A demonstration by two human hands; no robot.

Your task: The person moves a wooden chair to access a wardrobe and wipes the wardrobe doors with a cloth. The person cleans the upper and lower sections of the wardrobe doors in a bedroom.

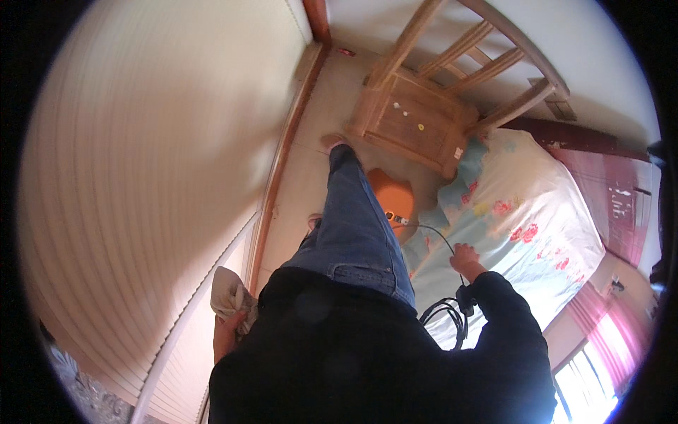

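Pale cloth [227, 291] is gripped in the left hand [229, 328] – fingers closed on it, just beside the ribbed panel [141, 177]. Black cable [439, 234] is held in the right hand [466, 260], fingers narrowed on it, over the left side of the bed [558, 212]. Cable is run to a small connector [401, 220] at the orange object [390, 192]; contact there can't be told. Dark block [465, 300] and loose coils [462, 326] are hung below the right hand. Moving room is limited to the floor [296, 159] strip between panel's bottom edge and bed's left edge – narrowed by the wooden chair [438, 134], set near bed's far-left corner. Strip is partly occupied by the jeans-clad legs [346, 205].
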